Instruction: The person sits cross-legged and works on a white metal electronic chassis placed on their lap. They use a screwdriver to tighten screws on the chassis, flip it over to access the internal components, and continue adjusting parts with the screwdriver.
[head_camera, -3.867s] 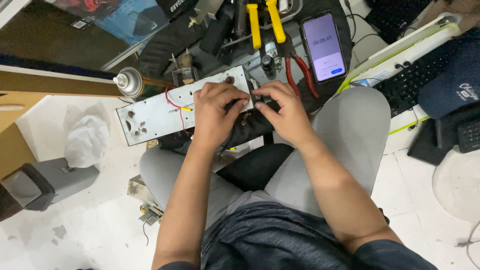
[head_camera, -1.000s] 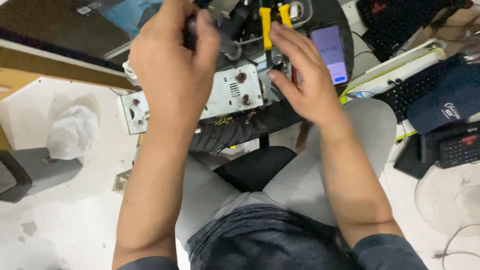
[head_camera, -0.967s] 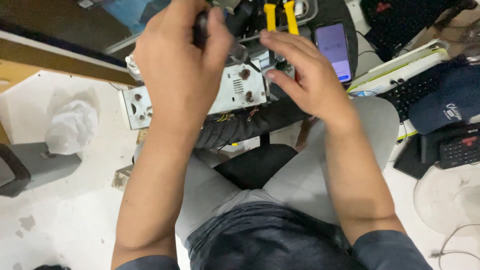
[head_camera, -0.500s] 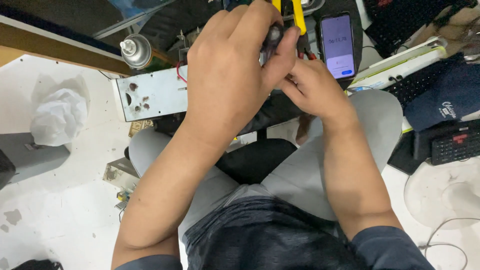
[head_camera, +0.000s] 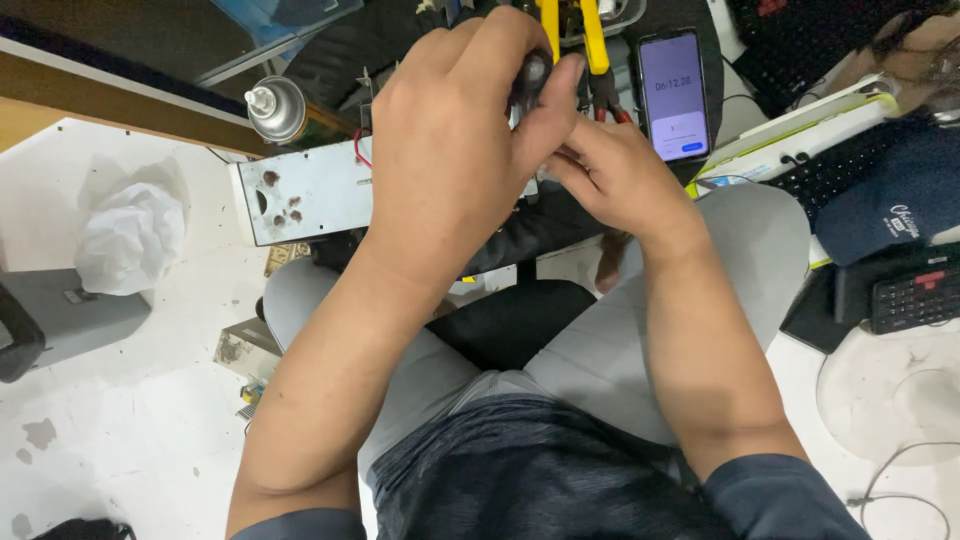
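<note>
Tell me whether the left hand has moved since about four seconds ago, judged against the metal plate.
Yes. The left hand lay flat on the metal plate then; now it is raised above the plate's right end, fingers gripping a dark tool handle.

Upright phone (head_camera: 675, 95) with lit pale-lilac screen, top centre-right, dark calculator (head_camera: 915, 298) at right edge

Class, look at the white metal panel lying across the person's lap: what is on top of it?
On the white metal panel show dark holes and a red wire. The left hand, gripping a dark tool handle, covers its right part, so anything there is hidden.
</note>
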